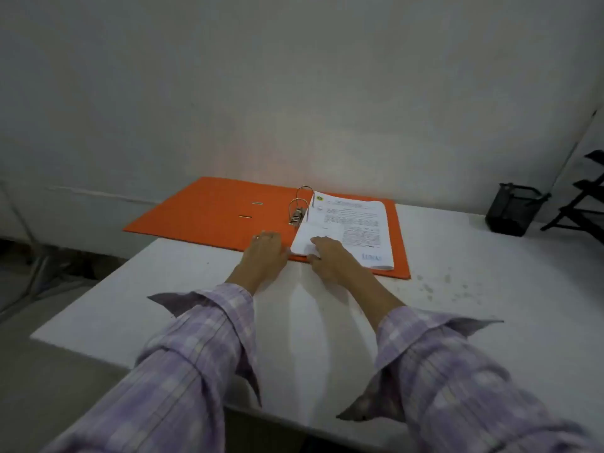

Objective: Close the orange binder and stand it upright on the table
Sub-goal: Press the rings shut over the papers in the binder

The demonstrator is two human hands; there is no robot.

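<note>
The right hand (327, 256) rested on the near left corner of the paper stack (353, 228), fingers curled over the curling sheets, while the left hand (266, 251) lay flat with loose fingers just beside it on the near edge of the orange binder (209, 210). The binder lay open and flat beyond both hands on the white table (474, 305), its left cover overhanging the table's edge and its metal rings (299, 204) standing just past the fingertips. Well off to the right stood a black holder (511, 209).
</note>
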